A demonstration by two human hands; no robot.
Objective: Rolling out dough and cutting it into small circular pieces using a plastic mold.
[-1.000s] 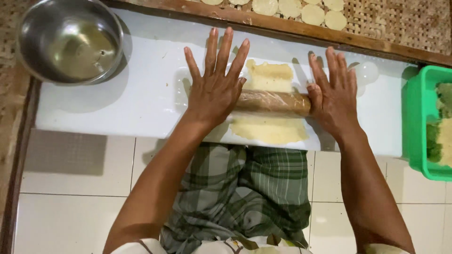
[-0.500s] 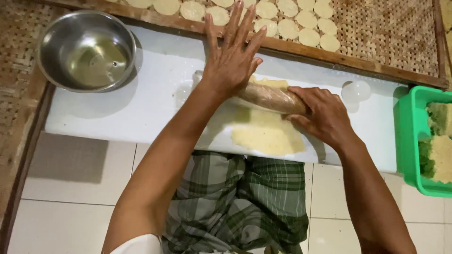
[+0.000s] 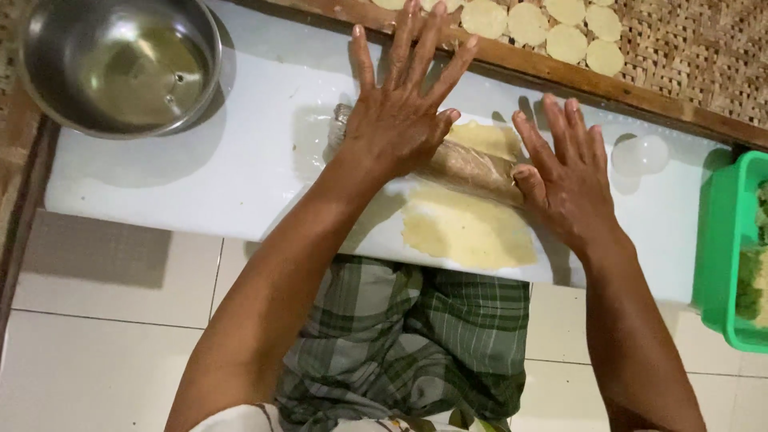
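Observation:
A thin sheet of pale yellow dough (image 3: 468,228) lies on a white board (image 3: 200,172). Across it rests a wooden rolling pin (image 3: 468,168), lying slightly slanted. My left hand (image 3: 400,112) presses flat on the pin's left part with fingers spread, its fingertips reaching past the board's far edge. My right hand (image 3: 564,180) lies flat on the pin's right end, fingers apart. Neither hand grips anything.
A steel bowl (image 3: 120,64) holding a little clear liquid sits at the board's far left. Several round dough discs (image 3: 552,32) lie on a woven tray (image 3: 688,56) behind a wooden edge. A green plastic tub (image 3: 724,248) with dough stands at the right. White floor tiles below.
The pin rolled away from me over the dough, then partway back; both hands moved with it. The camera view has shifted slightly.

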